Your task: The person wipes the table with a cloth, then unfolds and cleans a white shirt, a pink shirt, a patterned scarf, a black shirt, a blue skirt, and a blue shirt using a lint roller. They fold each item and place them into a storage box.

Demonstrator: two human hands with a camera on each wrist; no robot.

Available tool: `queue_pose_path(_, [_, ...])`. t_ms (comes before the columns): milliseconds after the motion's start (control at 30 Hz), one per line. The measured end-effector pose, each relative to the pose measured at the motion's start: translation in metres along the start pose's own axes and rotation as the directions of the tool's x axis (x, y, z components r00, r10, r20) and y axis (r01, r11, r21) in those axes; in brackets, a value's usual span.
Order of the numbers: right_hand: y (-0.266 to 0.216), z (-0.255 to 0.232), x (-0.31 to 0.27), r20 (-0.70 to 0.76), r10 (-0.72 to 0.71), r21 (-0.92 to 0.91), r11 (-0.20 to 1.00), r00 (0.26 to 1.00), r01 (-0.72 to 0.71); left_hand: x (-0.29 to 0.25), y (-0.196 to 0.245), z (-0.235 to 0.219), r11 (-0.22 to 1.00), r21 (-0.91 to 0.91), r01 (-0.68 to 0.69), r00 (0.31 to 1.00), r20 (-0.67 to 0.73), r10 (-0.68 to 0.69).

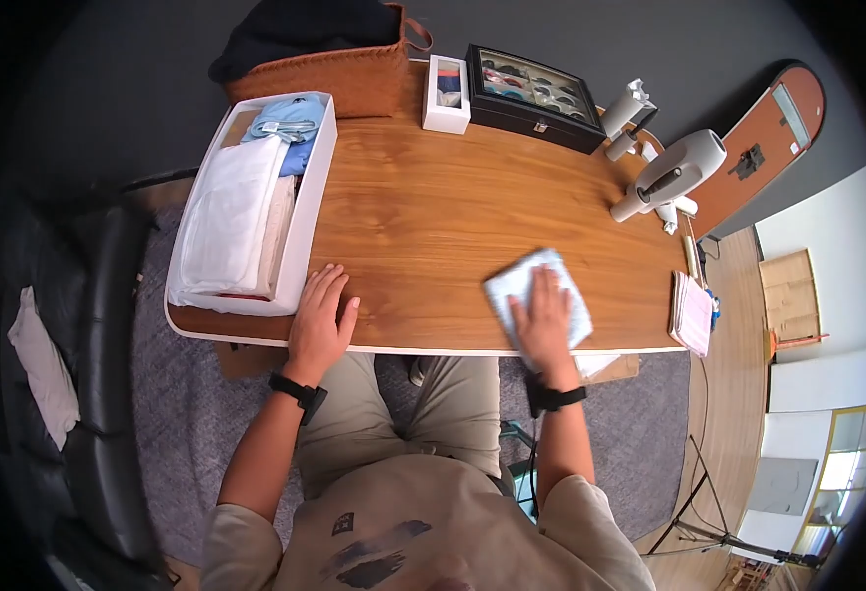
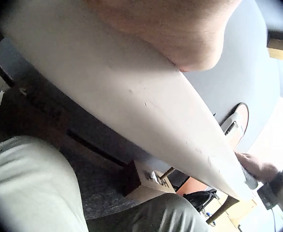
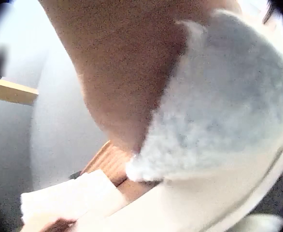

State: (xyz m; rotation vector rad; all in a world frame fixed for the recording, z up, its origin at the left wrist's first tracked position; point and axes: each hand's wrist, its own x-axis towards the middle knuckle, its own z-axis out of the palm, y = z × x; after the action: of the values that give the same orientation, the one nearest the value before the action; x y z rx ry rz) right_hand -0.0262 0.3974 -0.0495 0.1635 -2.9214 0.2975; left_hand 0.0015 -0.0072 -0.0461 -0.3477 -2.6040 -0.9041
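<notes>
A light blue cloth [image 1: 573,307] lies flat on the wooden table [image 1: 423,217] near its front edge. The right hand [image 1: 543,320] rests on it with fingers straight, palm down; in the right wrist view the fluffy cloth [image 3: 219,106] shows under that hand [image 3: 117,63]. The left hand [image 1: 320,330] rests on the table's front edge beside the white box, fingers extended, holding nothing. In the left wrist view the heel of the left hand [image 2: 180,34] touches the white table edge [image 2: 132,96].
A white box [image 1: 324,158] of folded cloths stands at left, a brown basket [image 1: 324,89] behind it. At the back are a small white box [image 1: 447,120] and a black glasses case [image 1: 541,126]. A grey handheld appliance [image 1: 689,163] and pink folded cloth [image 1: 691,313] lie at right.
</notes>
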Motion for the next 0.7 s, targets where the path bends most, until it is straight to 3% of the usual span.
queue_pose_path(133, [0.105,-0.015,0.012,0.009,0.302,-0.102,0.948,0.953,-0.300,0.000,-0.002,0.004,1.000,0.028,-0.011,1.000,-0.020,0.011])
queue_pose_path(300, [0.195,-0.031,0.032,0.011,0.493,-0.145,0.862,0.870,-0.486,0.000,-0.002,0.006,0.998,0.058,-0.019,0.999,-0.035,0.021])
queue_pose_path(467, [0.267,-0.031,0.050,-0.023,0.560,-0.195,0.810,0.828,-0.553,0.000,-0.004,0.007,0.998,0.062,-0.020,0.999,-0.038,0.023])
queue_pose_path(700, [0.286,-0.034,0.059,-0.077,0.579,-0.208,0.787,0.812,-0.581,0.001,-0.002,0.006,0.999,0.052,-0.002,0.997,-0.080,0.006])
